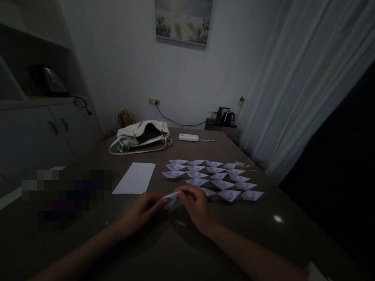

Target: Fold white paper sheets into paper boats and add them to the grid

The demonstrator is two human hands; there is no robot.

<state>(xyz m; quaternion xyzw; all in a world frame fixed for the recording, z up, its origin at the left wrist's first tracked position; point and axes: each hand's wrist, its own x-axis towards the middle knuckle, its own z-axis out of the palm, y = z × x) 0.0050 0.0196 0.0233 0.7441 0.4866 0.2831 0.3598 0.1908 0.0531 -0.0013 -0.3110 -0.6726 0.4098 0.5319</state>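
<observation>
Between my two hands is a small piece of folded white paper (171, 198), held just above the table. My left hand (149, 207) pinches it from the left, thumb on the near side. At its right end, my right hand (195, 205) grips it between thumb and fingertips. Rows of folded paper boats (218, 175) stand beyond and to the right of my hands; my right hand partly hides the nearest row. A stack of white paper sheets (134, 178) lies flat beyond my left hand.
On the dark table (181, 253), a white handbag (143, 134) sits at the back left. A white power bank (188, 137) with a short cable lies at the back. Paper scraps (244, 164) are near the right edge. A blurred-out patch (67, 199) covers the left side.
</observation>
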